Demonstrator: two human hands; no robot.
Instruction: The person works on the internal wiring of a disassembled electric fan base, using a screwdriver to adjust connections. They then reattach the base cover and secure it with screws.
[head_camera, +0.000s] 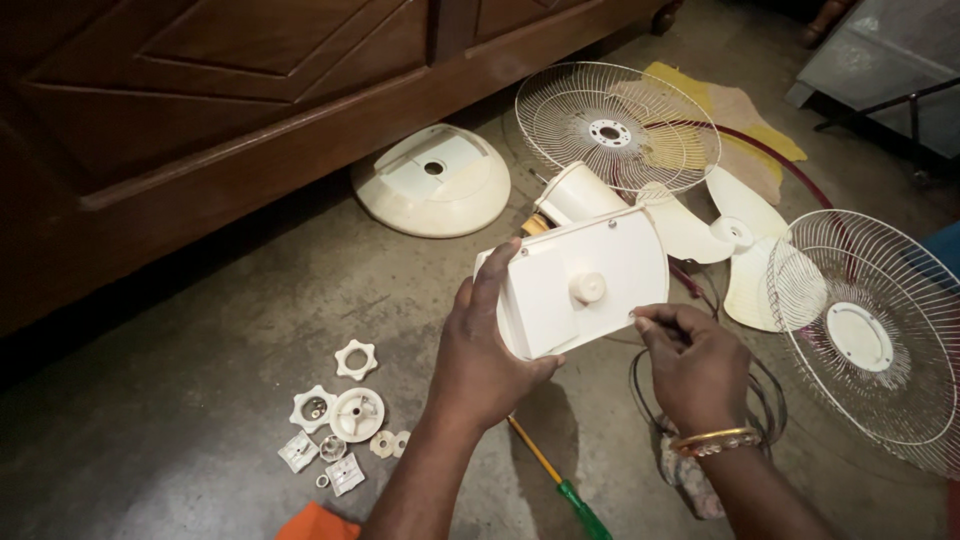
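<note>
The white fan motor housing (580, 285) is held above the floor (200, 380): the left hand (480, 350) clasps its left edge, the right hand (690, 365) pinches its right edge. A screwdriver (560, 480) lies below it, small plastic parts (340, 415) lower left, fan grilles (870, 330) to its right.

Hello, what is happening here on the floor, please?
A person sits over a fan taken apart on the concrete floor. The left hand holds the white motor cover, and the right hand pinches its lower edge. Around lie two wire guards, the blade, the round base, small knobs and parts, and a screwdriver.
</note>
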